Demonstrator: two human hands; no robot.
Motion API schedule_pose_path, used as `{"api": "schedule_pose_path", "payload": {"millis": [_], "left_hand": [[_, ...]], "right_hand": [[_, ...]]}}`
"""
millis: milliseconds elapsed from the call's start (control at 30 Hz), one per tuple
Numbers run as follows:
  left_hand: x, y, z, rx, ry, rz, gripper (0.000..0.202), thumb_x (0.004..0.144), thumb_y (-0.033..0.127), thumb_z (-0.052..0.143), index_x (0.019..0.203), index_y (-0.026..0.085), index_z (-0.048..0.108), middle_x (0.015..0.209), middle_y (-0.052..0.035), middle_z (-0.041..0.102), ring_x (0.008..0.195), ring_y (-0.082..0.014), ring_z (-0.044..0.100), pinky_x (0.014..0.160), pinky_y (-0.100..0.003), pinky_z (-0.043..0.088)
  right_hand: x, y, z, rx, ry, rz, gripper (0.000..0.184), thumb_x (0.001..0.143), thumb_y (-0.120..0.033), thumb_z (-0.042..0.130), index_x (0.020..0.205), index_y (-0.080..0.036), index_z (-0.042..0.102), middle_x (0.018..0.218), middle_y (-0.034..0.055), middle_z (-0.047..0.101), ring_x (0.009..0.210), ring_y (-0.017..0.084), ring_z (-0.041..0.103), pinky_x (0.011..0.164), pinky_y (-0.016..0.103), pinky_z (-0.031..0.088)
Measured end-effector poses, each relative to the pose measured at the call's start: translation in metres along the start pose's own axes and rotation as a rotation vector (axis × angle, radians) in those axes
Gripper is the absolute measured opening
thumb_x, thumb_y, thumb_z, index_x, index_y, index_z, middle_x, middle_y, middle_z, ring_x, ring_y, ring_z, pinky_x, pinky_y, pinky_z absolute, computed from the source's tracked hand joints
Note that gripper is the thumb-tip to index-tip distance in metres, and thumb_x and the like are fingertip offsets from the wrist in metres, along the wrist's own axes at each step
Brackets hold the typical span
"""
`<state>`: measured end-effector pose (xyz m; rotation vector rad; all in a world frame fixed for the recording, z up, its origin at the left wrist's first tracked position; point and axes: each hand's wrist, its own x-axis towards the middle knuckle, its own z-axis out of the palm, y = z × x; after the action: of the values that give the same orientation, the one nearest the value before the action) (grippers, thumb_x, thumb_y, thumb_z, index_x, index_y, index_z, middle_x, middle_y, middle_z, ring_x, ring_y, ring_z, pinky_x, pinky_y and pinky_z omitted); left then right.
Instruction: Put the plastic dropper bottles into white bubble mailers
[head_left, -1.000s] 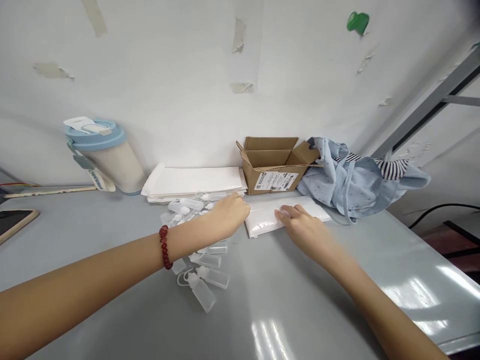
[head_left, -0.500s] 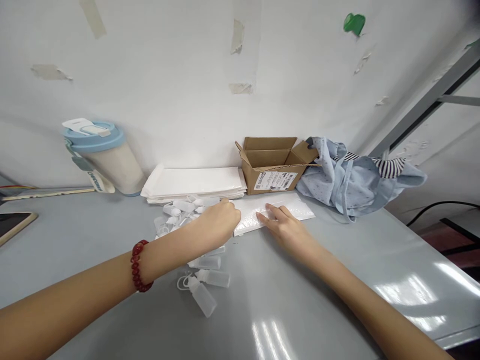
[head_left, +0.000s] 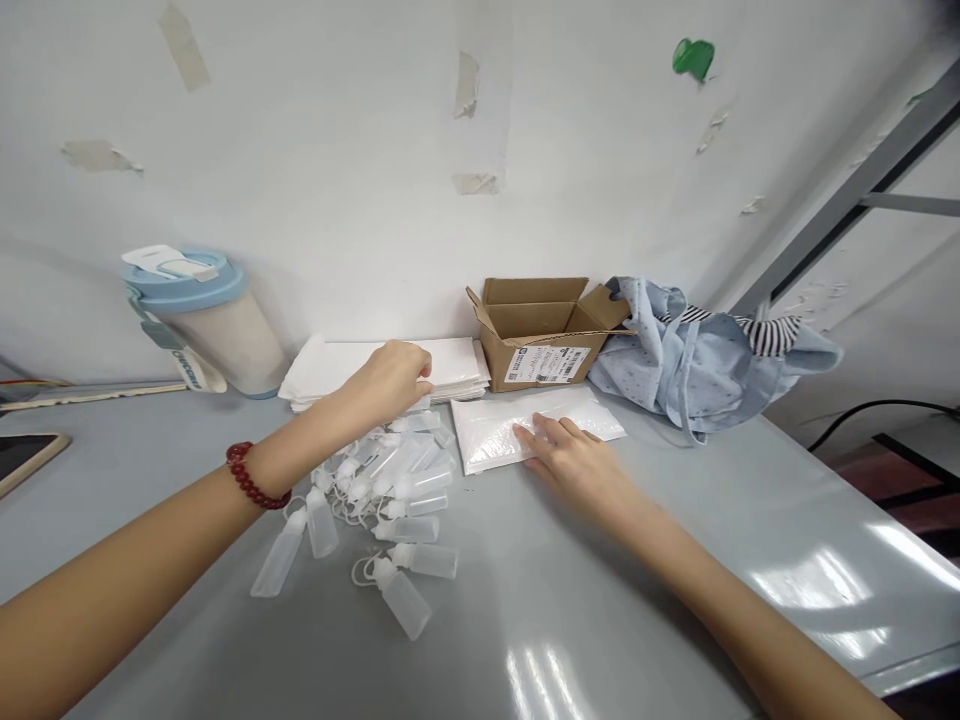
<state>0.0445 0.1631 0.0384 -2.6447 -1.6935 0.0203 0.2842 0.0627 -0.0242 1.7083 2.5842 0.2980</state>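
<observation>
My left hand [head_left: 391, 382] is raised over the near edge of a stack of white bubble mailers [head_left: 450, 362]. Its fingers are curled together, and what they hold, if anything, is hidden. Below it lies a heap of small translucent plastic dropper bottles [head_left: 409, 485] with looped caps. One white bubble mailer [head_left: 487, 440] lies flat to the right of the heap. On it rests my right hand [head_left: 581, 455], palm down, with fingers spread over its surface. A red bead bracelet [head_left: 251, 480] circles my left wrist.
An open cardboard box [head_left: 544, 350] stands against the wall, with a light blue cloth bag [head_left: 690, 360] beside it. At the left are a tumbler with a blue lid [head_left: 217, 320] and a phone [head_left: 26, 460]. Two bottles [head_left: 405, 595] lie nearest the front.
My left hand has left the end of the flat mailer and moved left and up to the stack, uncovering more bottles. My right hand has stayed on the mailer.
</observation>
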Motion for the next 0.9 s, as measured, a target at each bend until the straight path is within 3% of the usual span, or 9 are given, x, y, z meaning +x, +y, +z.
{"api": "schedule_pose_path", "payload": {"millis": [400,667,900], "left_hand": [[0.008,-0.001,0.008,-0.033,0.043,0.015,0.03,0.094,0.031,0.06,0.12,0.016,0.059,0.119,-0.0088,0.063,0.099,-0.0225,0.065,0.084,-0.043,0.056],[0.008,-0.006,0.009,0.019,0.083,0.05,0.029,0.094,0.031,0.06,0.119,0.016,0.059,0.119,-0.0087,0.063,0.1,-0.0226,0.064,0.085,-0.043,0.055],[0.003,-0.008,0.014,0.141,0.096,0.047,0.03,0.094,0.031,0.06,0.12,0.016,0.059,0.118,-0.0088,0.063,0.099,-0.0223,0.065,0.083,-0.042,0.056]], "right_hand": [[-0.003,-0.001,-0.005,-0.019,-0.043,0.058,0.039,0.097,-0.019,0.049,0.135,-0.017,0.052,0.128,0.0168,0.059,0.109,0.028,0.06,0.079,0.036,0.053],[-0.002,0.002,0.0,0.001,0.004,0.053,0.038,0.096,-0.017,0.048,0.134,-0.017,0.053,0.129,0.0178,0.058,0.108,0.03,0.059,0.077,0.038,0.053],[-0.001,0.004,0.013,0.009,0.079,0.024,0.04,0.096,-0.015,0.049,0.136,-0.011,0.05,0.134,0.0223,0.054,0.113,0.032,0.058,0.085,0.043,0.053]]}}
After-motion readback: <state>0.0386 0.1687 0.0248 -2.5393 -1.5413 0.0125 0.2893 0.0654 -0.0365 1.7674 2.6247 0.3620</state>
